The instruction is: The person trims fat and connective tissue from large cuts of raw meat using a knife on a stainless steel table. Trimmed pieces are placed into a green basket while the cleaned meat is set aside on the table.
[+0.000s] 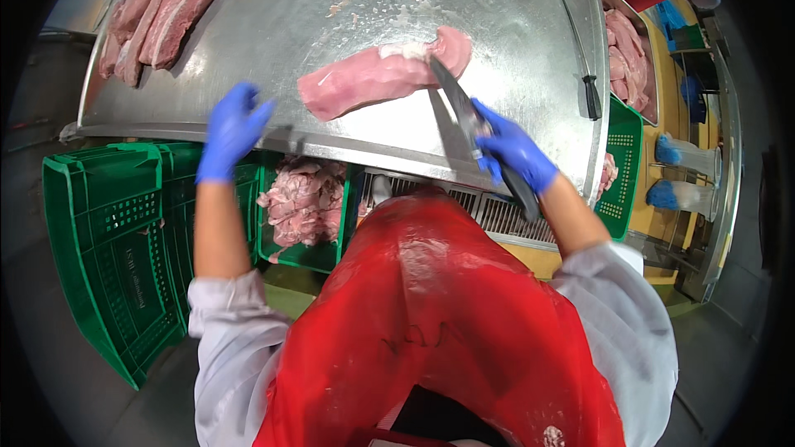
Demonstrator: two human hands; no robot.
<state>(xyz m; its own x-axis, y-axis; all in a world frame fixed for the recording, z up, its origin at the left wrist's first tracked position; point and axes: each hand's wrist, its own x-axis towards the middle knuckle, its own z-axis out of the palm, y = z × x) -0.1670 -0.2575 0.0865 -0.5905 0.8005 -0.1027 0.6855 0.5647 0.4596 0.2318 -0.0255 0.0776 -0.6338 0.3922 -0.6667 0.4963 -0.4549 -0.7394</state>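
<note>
- One left hand (233, 128), blue-gloved, hovers by the table's near edge; its fingers are partly spread and loosely bent, with nothing in its hold;
- One right hand (515, 149), also blue-gloved, has its fingers closed round the dark handle of one knife (451, 89); the blade slants up and leftward;
- One long pink piece of meat (356, 87) lies alone near the middle of one steel table (273, 16), with a single whitish patch near its right end; the knife tip overlaps that end, though I cannot tell whether it touches;
- At least three long strips of meat (178, 12) lie side by side at the table's far left corner;
- One slim black-handled tool (590, 98) lies near the right edge;
- Three green crates are in view: one large crate (99, 199) at left, one middle crate (306, 260) below the near edge holding one heap of trimmings (305, 199), one right crate (636, 145) with pale meat partly visible;
- One metal tray (651, 87) of meat pieces, too overlapped to count, sits beyond the right edge; two blue-and-white brushes (686, 154) lie farther right;
- One red apron (431, 281) covers the person's front.
</note>
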